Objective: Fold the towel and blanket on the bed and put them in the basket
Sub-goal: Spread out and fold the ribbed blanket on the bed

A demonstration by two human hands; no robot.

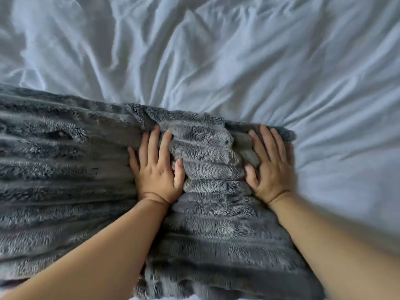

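On the bed (216, 61), your flat left hand (157, 167) and right hand (270, 167) press the half-folded grey blanket (65, 169); towel and basket unseen.

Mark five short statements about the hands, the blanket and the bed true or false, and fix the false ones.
1. The left hand and the right hand both rest on the blanket. True.
2. The blanket is white and smooth. False: it is grey, ribbed and fluffy.
3. The sheet under it is wrinkled. True.
4. The hands touch each other. False: they are apart, with bunched blanket between them.
5. The right hand lifts a corner high off the bed. False: it lies flat, fingers straight, near the blanket's right edge.
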